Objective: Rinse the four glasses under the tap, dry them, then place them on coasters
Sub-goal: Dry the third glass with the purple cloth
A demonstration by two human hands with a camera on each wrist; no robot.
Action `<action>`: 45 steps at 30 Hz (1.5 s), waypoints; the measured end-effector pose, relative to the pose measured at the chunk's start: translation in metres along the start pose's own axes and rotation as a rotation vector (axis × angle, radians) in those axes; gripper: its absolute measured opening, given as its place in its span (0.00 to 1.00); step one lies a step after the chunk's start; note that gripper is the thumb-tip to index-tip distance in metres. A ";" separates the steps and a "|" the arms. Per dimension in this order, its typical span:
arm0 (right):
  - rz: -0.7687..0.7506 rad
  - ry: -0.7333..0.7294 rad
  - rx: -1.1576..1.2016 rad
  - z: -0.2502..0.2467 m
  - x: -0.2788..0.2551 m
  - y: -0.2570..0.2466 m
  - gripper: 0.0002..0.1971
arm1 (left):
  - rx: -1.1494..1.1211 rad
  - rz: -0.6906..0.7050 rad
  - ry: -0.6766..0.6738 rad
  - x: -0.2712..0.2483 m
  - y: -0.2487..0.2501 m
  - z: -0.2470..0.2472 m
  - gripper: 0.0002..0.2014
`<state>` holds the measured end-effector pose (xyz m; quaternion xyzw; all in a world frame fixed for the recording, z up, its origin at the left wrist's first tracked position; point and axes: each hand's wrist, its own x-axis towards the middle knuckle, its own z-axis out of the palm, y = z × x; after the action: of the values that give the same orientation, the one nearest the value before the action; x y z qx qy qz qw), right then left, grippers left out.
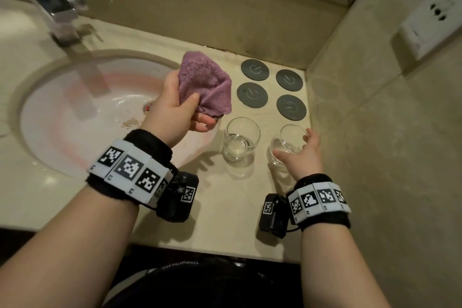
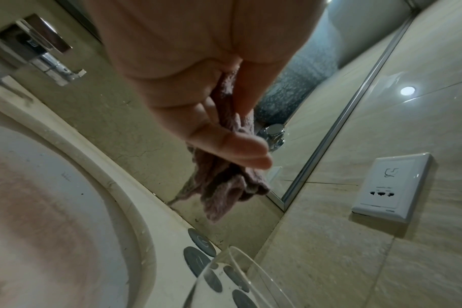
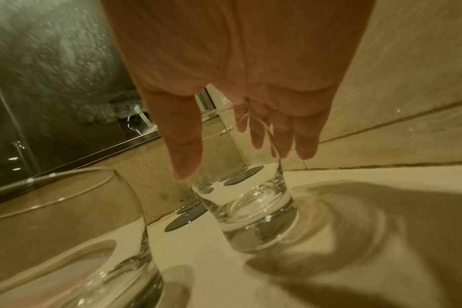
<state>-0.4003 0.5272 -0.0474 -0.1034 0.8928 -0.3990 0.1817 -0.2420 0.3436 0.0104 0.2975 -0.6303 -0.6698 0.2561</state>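
My left hand (image 1: 197,112) is raised over the sink's right rim and grips a bunched purple cloth (image 1: 207,82); the left wrist view shows the fingers (image 2: 224,145) curled into the cloth (image 2: 224,187). Two clear glasses stand upright on the counter. The left glass (image 1: 240,139) stands free. My right hand (image 1: 293,144) spans the right glass (image 1: 282,157), with the thumb on its near side and straight fingers at its far rim. In the right wrist view that hand (image 3: 232,162) hangs over this glass (image 3: 251,218), fingers spread. Four round grey coasters (image 1: 252,94) lie bare behind the glasses.
The white sink basin (image 1: 50,120) fills the left side, with a chrome tap (image 1: 62,15) above it. A tiled wall with a white socket (image 1: 430,22) closes the right side just beyond the glasses. A mirror runs along the back wall.
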 end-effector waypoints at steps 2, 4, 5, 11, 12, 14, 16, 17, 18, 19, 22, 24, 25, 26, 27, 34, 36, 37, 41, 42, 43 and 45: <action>0.001 -0.017 0.013 -0.003 -0.006 -0.006 0.52 | 0.056 0.011 -0.003 -0.001 -0.002 -0.006 0.17; -0.046 0.011 0.030 -0.008 -0.012 -0.017 0.52 | 0.120 0.034 -0.001 0.000 -0.003 -0.013 0.16; -0.089 0.033 0.034 -0.012 -0.014 -0.025 0.51 | 0.147 0.051 0.001 0.000 -0.003 -0.017 0.15; -0.369 -0.107 0.190 -0.002 -0.047 -0.096 0.43 | 0.264 0.123 -0.144 -0.005 0.011 -0.050 0.16; -0.395 -0.185 0.181 0.009 -0.056 -0.108 0.47 | 0.299 0.145 -0.205 -0.006 0.014 -0.060 0.16; -0.424 -0.347 0.121 0.036 -0.074 -0.129 0.55 | 0.387 0.205 -0.335 -0.009 0.020 -0.083 0.15; -0.463 -0.471 0.098 0.067 -0.090 -0.149 0.57 | 0.454 0.247 -0.407 -0.013 0.026 -0.111 0.14; -0.479 -0.510 0.081 0.082 -0.097 -0.158 0.56 | 0.471 0.247 -0.419 -0.015 0.029 -0.127 0.13; -0.477 -0.535 0.061 0.098 -0.104 -0.169 0.52 | 0.477 0.235 -0.422 -0.016 0.032 -0.145 0.14; -0.469 -0.567 0.064 0.113 -0.110 -0.178 0.44 | 0.479 0.220 -0.416 -0.017 0.034 -0.163 0.15; -0.526 -0.648 0.112 0.160 -0.129 -0.207 0.20 | 0.502 0.236 -0.363 -0.017 0.040 -0.219 0.16; -0.539 -0.609 0.150 0.191 -0.140 -0.225 0.19 | 0.532 0.284 -0.304 -0.017 0.043 -0.254 0.17; -0.516 -0.595 0.202 0.206 -0.144 -0.233 0.19 | 0.541 0.294 -0.268 -0.017 0.043 -0.271 0.17; -0.487 -0.578 0.248 0.221 -0.148 -0.240 0.16 | 0.547 0.296 -0.228 -0.018 0.042 -0.288 0.17; -0.455 -0.569 0.286 0.237 -0.152 -0.245 0.11 | 0.564 0.285 -0.173 -0.019 0.040 -0.304 0.19; -0.063 -0.585 0.657 0.309 -0.184 -0.280 0.11 | 0.953 -0.059 0.325 -0.039 0.031 -0.412 0.18; 0.018 -0.645 0.752 0.320 -0.190 -0.286 0.16 | 1.137 -0.201 0.362 -0.046 0.024 -0.434 0.17; 0.057 -0.667 0.791 0.325 -0.192 -0.288 0.17 | 1.198 -0.275 0.349 -0.049 0.019 -0.443 0.17; 0.206 -0.643 0.899 0.339 -0.199 -0.290 0.21 | 1.309 -0.463 0.241 -0.057 0.002 -0.463 0.21; 0.236 -0.626 0.913 0.341 -0.199 -0.289 0.21 | 1.318 -0.471 0.230 -0.057 -0.001 -0.464 0.21; 0.261 -0.614 0.924 0.343 -0.198 -0.288 0.22 | 1.318 -0.476 0.222 -0.055 -0.004 -0.465 0.21; 0.281 -0.594 0.938 0.344 -0.196 -0.286 0.21 | 1.297 -0.497 0.203 -0.050 -0.009 -0.466 0.20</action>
<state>-0.0700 0.1712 0.0025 0.0005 0.5360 -0.6784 0.5025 0.1289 0.0579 -0.0082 0.5867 -0.7889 -0.1661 -0.0761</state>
